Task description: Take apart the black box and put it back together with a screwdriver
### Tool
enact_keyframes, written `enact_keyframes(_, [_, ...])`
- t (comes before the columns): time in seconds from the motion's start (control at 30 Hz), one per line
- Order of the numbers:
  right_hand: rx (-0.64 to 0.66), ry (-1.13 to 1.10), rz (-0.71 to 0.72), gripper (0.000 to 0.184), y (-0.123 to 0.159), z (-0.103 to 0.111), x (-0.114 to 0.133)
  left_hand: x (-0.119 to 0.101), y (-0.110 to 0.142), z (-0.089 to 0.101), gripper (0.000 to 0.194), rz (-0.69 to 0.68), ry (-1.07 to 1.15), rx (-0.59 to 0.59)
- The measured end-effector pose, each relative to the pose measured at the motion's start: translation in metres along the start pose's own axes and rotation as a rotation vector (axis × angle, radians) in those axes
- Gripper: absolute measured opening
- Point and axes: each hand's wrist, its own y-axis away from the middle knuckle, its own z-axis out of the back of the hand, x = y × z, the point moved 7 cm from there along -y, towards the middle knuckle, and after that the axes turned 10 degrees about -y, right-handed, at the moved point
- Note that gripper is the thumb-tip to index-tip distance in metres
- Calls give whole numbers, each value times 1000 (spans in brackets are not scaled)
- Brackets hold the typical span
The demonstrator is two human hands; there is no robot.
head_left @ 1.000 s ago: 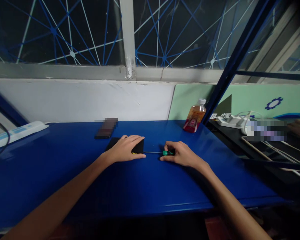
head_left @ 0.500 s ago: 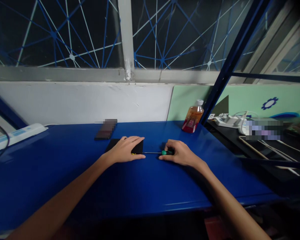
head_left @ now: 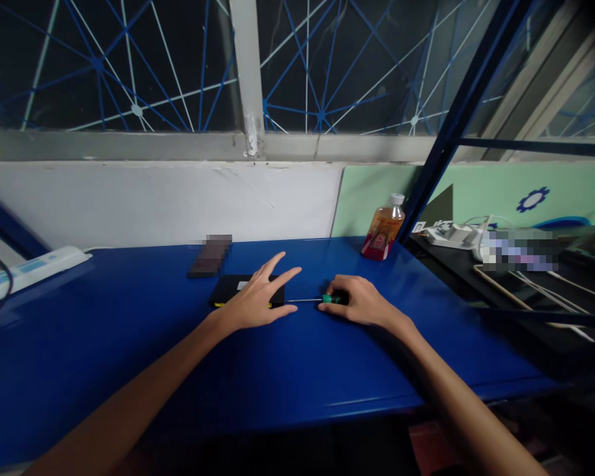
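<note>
A flat black device (head_left: 228,289) lies on the blue table (head_left: 287,370) near its middle. My left hand (head_left: 258,297) hovers over its right end with fingers spread and lifted, holding nothing. My right hand (head_left: 359,302) is closed on the green handle of a small screwdriver (head_left: 322,300). The screwdriver's thin shaft lies level and points left toward the black device's right edge.
A dark phone (head_left: 211,256) lies just behind the black device. An orange drink bottle (head_left: 384,229) stands at the back right by a blue post (head_left: 451,125). A white power strip (head_left: 30,268) sits at the far left. Chargers and cables (head_left: 456,235) lie on the right-hand bench.
My left hand has lifted off the black device and its fingers have spread. My right hand still holds the screwdriver in about the same place.
</note>
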Motion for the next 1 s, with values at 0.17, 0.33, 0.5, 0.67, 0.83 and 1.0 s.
enact_keyframes(0.17, [10,-1,-1,31,-2,-1,-3,2,1,2,63,-16,75,-38])
enact_keyframes(0.33, [13,-41,2,30,0,-1,5,4,2,4,55,-17,143,-69])
enact_keyframes(0.5, [-31,-28,22,33,1,2,9,3,1,5,23,-33,173,-70])
enact_keyframes(0.67, [-56,-30,13,34,0,3,3,4,1,5,17,-34,215,-76])
enact_keyframes(0.83, [-7,4,-41,38,0,-1,0,4,1,6,16,-41,198,-78])
enact_keyframes(1.0, [-12,27,-70,36,0,1,-1,4,1,7,16,-24,185,-53])
